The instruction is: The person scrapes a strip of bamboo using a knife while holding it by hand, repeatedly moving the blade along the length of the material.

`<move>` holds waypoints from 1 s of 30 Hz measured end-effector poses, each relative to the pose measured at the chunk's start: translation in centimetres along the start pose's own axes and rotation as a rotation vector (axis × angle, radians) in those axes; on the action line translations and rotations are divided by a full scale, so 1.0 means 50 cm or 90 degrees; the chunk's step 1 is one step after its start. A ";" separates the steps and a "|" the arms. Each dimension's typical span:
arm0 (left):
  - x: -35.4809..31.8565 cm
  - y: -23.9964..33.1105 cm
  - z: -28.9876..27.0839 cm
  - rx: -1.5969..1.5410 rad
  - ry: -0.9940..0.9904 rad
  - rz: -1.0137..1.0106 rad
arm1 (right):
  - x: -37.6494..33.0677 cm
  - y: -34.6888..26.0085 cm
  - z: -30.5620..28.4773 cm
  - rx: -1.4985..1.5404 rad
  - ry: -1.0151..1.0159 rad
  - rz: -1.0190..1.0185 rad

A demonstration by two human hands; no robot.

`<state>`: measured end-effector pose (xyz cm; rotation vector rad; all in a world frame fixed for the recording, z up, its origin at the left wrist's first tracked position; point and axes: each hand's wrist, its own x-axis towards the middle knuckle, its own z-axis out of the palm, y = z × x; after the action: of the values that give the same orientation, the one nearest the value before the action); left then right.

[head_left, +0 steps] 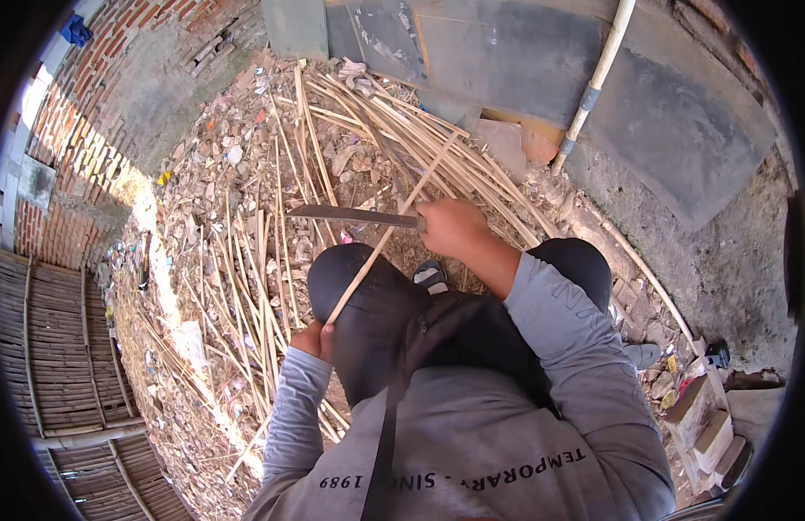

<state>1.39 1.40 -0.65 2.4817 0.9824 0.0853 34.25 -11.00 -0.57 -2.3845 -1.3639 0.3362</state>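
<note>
My right hand point(453, 227) is closed round the handle of a machete point(357, 214), whose long dark blade points left. The blade crosses a thin bamboo strip point(374, 258); whether it touches the strip I cannot tell. That strip slants from beside my left knee up and to the right, past my right fist. Its lower end is gripped by my left hand point(315, 340), which is closed beside my left thigh and partly hidden by it. My knees, in dark trousers point(354, 295), are bent under the strip.
Several loose bamboo strips point(263, 269) lie on the littered ground to the left, with a thicker bundle point(454, 161) ahead. Grey panels point(524, 61) and a leaning pole point(598, 82) stand at the far right. A brick wall point(116, 104) and woven bamboo screen point(64, 347) border the left.
</note>
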 end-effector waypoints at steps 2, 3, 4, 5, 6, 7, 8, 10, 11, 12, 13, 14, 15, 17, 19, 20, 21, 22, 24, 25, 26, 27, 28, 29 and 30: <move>-0.004 -0.003 -0.001 -0.007 -0.002 0.013 | -0.004 0.005 0.005 -0.009 0.001 -0.002; -0.005 -0.002 -0.002 -0.005 -0.008 0.000 | -0.004 0.010 0.009 -0.014 0.001 -0.003; 0.002 0.017 -0.008 -0.005 -0.009 -0.009 | 0.000 0.019 0.008 -0.002 -0.004 0.015; 0.007 0.029 -0.013 -0.006 -0.009 -0.018 | 0.005 0.029 0.010 0.010 -0.010 0.033; 0.006 0.028 -0.017 -0.010 -0.024 -0.016 | 0.008 0.036 0.012 0.022 -0.015 0.051; 0.005 0.024 -0.024 -0.013 -0.038 -0.016 | 0.001 0.027 0.003 0.006 0.005 0.034; 0.005 0.023 -0.029 -0.016 -0.052 -0.016 | 0.001 0.017 -0.002 -0.010 0.002 0.026; 0.000 0.023 -0.031 -0.010 -0.061 -0.041 | 0.001 -0.001 0.001 -0.039 -0.008 0.015; -0.003 0.019 -0.030 -0.006 -0.063 -0.044 | 0.000 0.000 0.004 -0.028 -0.013 0.012; -0.006 0.016 -0.028 -0.001 -0.066 -0.049 | 0.001 0.005 0.005 -0.018 -0.018 0.009; -0.006 0.022 -0.029 -0.012 -0.069 -0.051 | 0.002 0.012 0.002 -0.010 -0.021 0.004; -0.001 0.032 -0.033 -0.022 -0.071 -0.053 | 0.006 0.026 0.006 0.012 -0.007 0.051; 0.000 0.038 -0.034 -0.032 -0.073 -0.056 | 0.009 0.047 0.017 0.033 0.007 0.098; 0.005 0.024 -0.040 -0.020 -0.091 -0.046 | 0.014 0.057 0.000 0.052 0.023 0.138; 0.004 0.018 -0.042 -0.018 -0.101 -0.051 | 0.014 0.044 -0.010 0.015 -0.010 0.114; 0.000 0.018 -0.042 -0.021 -0.102 -0.061 | 0.012 0.031 -0.016 -0.002 -0.030 0.104; -0.003 0.017 -0.042 -0.025 -0.103 -0.072 | 0.007 0.016 -0.020 -0.013 -0.033 0.080; -0.005 0.018 -0.039 -0.025 -0.097 -0.067 | -0.002 0.002 -0.024 -0.026 -0.038 0.059; -0.001 0.022 -0.033 -0.026 -0.085 -0.058 | -0.002 0.009 -0.009 0.000 -0.026 0.074; 0.003 0.030 -0.030 -0.035 -0.072 -0.061 | 0.007 0.039 0.005 0.037 -0.008 0.114; 0.008 0.029 -0.035 -0.032 -0.088 -0.060 | 0.020 0.060 0.005 0.070 0.021 0.148; 0.012 0.024 -0.043 -0.029 -0.104 -0.059 | 0.024 0.079 0.007 0.069 0.016 0.182; 0.009 0.019 -0.050 -0.023 -0.120 -0.066 | 0.026 0.072 0.000 0.062 0.020 0.168; 0.007 0.020 -0.053 -0.006 -0.112 -0.055 | 0.024 0.065 -0.007 0.054 0.025 0.155; 0.005 0.023 -0.056 0.005 -0.097 -0.055 | 0.021 0.058 -0.015 0.047 0.030 0.143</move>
<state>1.66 1.96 2.31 2.4074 1.0247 -0.1343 37.28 -11.58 -1.17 -2.4720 -1.0474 0.3811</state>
